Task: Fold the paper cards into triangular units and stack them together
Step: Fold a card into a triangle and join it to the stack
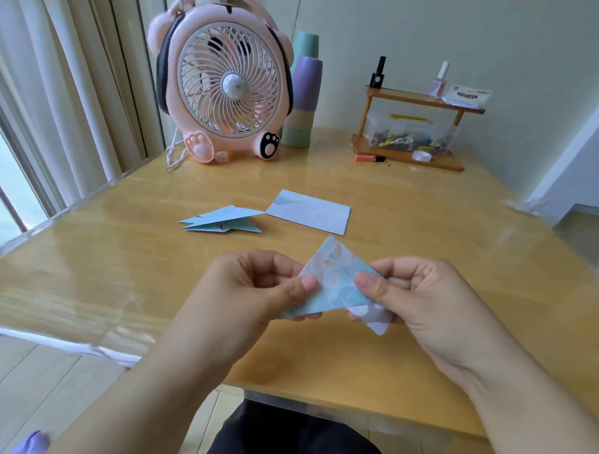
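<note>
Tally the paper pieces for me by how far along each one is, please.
Being folded in the hands: 1 patterned card
Folded pieces lying on the table: 1 pile, count inside unclear
Flat unfolded cards: 1
Total: 3 groups

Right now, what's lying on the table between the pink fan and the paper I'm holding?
In the head view, between the pink fan and the held paper lie the folded triangular units and a flat card beside them.
</note>
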The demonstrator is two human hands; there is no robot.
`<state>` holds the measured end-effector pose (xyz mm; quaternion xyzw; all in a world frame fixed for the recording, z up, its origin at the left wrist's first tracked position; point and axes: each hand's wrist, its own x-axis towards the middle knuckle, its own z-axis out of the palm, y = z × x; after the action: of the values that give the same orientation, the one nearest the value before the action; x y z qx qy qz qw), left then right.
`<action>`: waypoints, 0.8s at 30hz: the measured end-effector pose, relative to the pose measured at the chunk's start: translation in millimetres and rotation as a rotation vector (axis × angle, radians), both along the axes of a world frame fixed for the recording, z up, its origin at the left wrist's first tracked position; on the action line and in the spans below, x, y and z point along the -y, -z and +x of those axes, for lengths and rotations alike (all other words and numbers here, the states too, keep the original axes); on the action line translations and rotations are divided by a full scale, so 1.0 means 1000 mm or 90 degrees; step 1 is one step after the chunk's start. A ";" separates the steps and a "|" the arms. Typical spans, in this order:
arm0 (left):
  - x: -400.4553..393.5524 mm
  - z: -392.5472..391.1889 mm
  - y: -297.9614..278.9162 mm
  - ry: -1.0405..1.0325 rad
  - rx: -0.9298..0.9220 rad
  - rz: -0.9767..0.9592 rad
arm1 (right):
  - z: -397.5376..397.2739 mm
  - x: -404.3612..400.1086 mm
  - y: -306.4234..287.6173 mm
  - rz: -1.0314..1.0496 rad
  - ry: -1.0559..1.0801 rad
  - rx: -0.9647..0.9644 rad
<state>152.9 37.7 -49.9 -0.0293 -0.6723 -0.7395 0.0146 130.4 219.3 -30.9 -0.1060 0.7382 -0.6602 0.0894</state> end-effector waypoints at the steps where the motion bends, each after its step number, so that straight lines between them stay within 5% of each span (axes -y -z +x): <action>1: -0.001 0.001 0.001 -0.005 0.008 0.006 | 0.001 0.000 0.000 -0.003 -0.001 0.016; 24: 0.000 0.007 0.017 -0.094 0.059 0.115 | 0.007 -0.010 0.004 0.025 0.062 0.008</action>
<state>160.3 37.6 -66.6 0.0559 -0.6030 -0.7947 0.0408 137.3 229.1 -34.9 -0.0643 0.7547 -0.6497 0.0639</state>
